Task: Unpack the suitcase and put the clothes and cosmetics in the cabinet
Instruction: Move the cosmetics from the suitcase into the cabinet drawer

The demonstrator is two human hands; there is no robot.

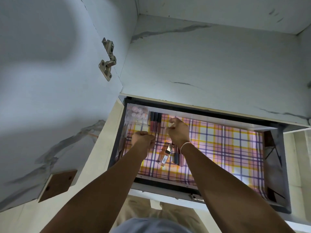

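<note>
Nearest the front edge of the open drawer, on its plaid liner, several loose cosmetic tubes lie at mixed angles just behind the two wrists, not yet sorted. Further in, the left hand is curled into a fist beside the clear organiser tray; whether it holds anything I cannot tell, as the fingers hide the palm. The right hand, with a pale band at the wrist, has its fingers bent over the slot area, apparently pinching something small, though the glare makes that uncertain. Beyond them, toward the drawer's far left corner, three dark lip glosses stand side by side in one compartment, with round pots in the next. To do this step well, each tube should be lowered parallel to the three already placed, while the left hand steadies the tray so it does not slide on the liner.
</note>
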